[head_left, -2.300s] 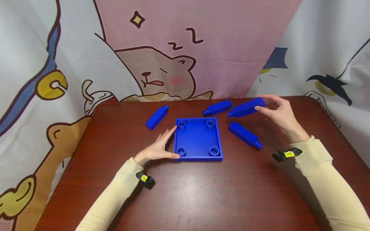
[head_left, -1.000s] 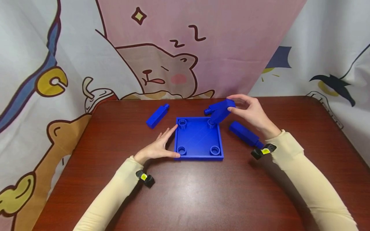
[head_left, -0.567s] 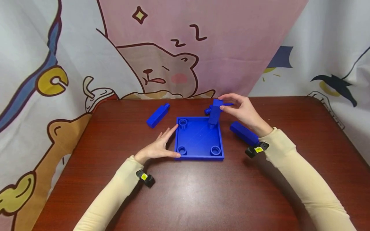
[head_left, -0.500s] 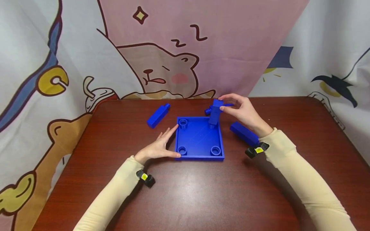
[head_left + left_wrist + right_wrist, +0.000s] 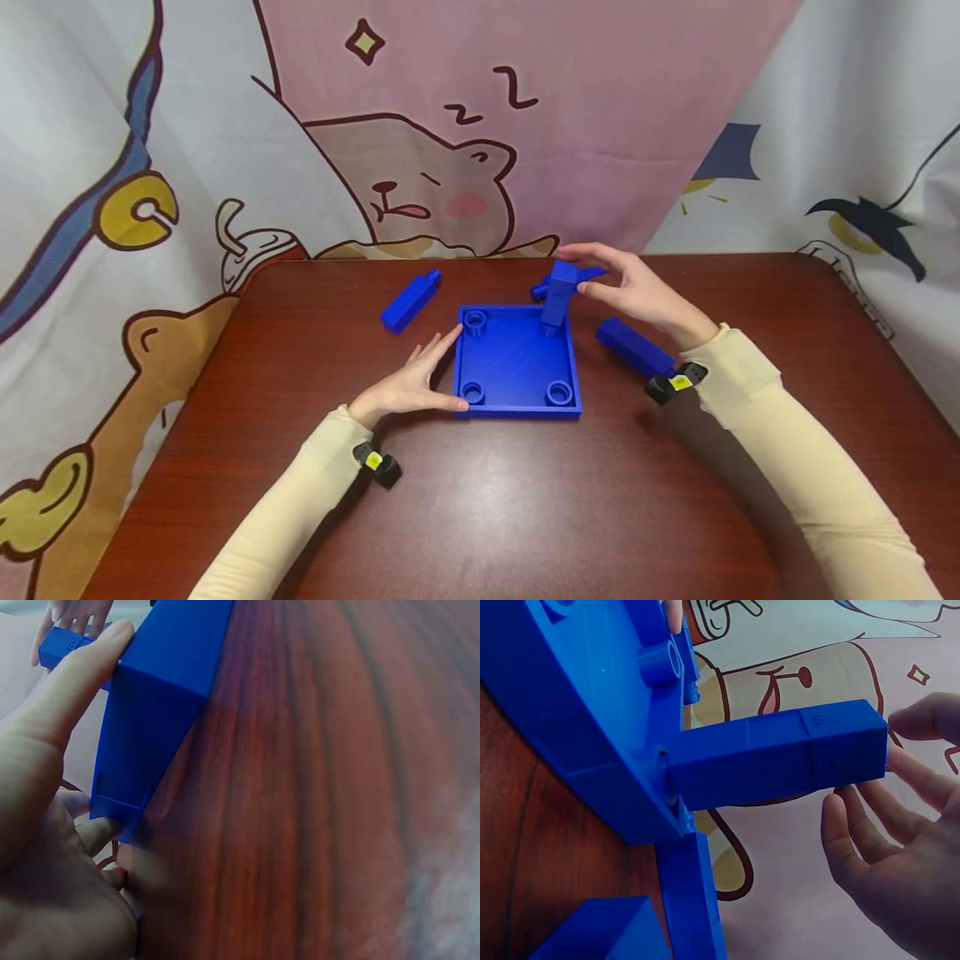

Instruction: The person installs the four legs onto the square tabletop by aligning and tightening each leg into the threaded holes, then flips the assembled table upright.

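Note:
A blue square panel (image 5: 517, 358) with a raised rim and a round socket in each corner lies on the table. My left hand (image 5: 401, 390) rests against its left side, thumb (image 5: 97, 664) straight at the near corner, fingers at the far one. A blue square post (image 5: 558, 293) stands on the far right socket, leaning slightly; its lower end is hidden. My right hand (image 5: 637, 287) is beside the post's top, fingers spread loosely around it. In the right wrist view, the thumb and fingers look slightly apart from the post (image 5: 780, 754).
One loose blue post (image 5: 411, 302) with a narrow round end lies left of the panel. Another (image 5: 538, 289) lies behind, partly hidden by the standing post. A third (image 5: 633, 346) lies to the right, under my right wrist. A patterned curtain (image 5: 600, 125) hangs behind the brown table (image 5: 480, 500).
My right hand brought the post leftward from the right, tilted it upright onto the far right socket, and has just loosened its fingers from it. The left hand stayed at the panel.

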Tool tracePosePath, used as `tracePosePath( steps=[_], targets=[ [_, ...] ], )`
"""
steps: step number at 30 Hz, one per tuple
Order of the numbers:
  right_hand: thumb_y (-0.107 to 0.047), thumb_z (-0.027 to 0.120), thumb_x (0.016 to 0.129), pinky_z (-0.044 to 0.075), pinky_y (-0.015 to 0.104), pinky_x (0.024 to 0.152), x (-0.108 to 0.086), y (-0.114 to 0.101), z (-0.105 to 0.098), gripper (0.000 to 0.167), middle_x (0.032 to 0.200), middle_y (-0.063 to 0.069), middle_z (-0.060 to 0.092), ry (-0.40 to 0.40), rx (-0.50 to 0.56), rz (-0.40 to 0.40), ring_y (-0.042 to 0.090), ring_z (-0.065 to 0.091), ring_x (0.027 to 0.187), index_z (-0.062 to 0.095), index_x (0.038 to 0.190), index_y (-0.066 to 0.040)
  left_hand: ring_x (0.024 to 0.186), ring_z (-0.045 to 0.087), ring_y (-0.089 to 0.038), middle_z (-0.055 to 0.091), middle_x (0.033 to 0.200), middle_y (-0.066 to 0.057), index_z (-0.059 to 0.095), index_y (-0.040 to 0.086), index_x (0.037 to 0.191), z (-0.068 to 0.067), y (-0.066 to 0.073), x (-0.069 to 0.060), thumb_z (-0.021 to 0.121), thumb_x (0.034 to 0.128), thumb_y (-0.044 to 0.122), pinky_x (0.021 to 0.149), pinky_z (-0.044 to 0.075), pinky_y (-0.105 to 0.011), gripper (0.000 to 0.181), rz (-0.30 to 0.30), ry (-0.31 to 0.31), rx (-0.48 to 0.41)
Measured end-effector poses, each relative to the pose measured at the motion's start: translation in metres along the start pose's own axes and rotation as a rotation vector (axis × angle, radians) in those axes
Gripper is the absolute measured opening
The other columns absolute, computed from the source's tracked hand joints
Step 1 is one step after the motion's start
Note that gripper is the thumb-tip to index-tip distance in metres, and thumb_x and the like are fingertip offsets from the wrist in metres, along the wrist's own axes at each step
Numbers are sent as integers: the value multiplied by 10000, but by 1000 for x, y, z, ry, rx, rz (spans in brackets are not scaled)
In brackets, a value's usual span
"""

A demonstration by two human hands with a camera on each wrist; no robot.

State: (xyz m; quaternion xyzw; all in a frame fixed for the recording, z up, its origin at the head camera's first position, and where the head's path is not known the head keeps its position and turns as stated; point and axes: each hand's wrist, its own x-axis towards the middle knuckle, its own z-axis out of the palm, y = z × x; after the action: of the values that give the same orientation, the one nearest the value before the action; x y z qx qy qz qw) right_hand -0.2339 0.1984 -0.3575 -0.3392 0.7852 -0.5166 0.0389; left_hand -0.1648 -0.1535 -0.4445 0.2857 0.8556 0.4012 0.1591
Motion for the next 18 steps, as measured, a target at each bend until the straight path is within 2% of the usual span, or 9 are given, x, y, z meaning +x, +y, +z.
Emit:
tracePosePath(
  steps=[4, 9, 13, 18],
  targets=[
    [25, 568, 934, 426, 279, 936, 5, 1, -3, 470, 1365, 144, 525, -56, -12, -21, 283, 444, 1265, 481, 1395, -5, 1446, -47, -350, 77, 1608, -70, 77, 110, 1564, 0, -1, 0, 822, 778, 274, 1113, -69, -538, 1095, 1, 2, 1],
    [-22, 579, 949, 417, 293, 950, 8, 1, -3, 425, 1346, 144, 539, -57, -26, 30, 242, 452, 1265, 516, 1369, -12, 1446, -48, -354, 80, 1608, -70, 76, 114, 1564, 1, -2, 1, 818, 782, 291, 1111, -69, -543, 1093, 7, 0, 1],
    [-42, 655, 911, 435, 345, 906, 8, 0, 1, 368, 1232, 123, 593, 0, -45, 75, 205, 514, 1158, 579, 1269, -2, 1446, -50, -354, 84, 1607, -73, 75, 117, 1565, 1, -2, 0, 815, 784, 305, 1110, -69, -546, 1092, 6, -2, -4],
    [-79, 747, 850, 446, 279, 768, 8, -1, 12, 298, 1016, 94, 563, 147, -78, 132, 217, 544, 932, 562, 1070, 1, 1447, -53, -348, 81, 1608, -68, 75, 126, 1566, 1, -2, 0, 816, 782, 307, 1111, -67, -546, 1094, 0, 1, -2]
  ],
)
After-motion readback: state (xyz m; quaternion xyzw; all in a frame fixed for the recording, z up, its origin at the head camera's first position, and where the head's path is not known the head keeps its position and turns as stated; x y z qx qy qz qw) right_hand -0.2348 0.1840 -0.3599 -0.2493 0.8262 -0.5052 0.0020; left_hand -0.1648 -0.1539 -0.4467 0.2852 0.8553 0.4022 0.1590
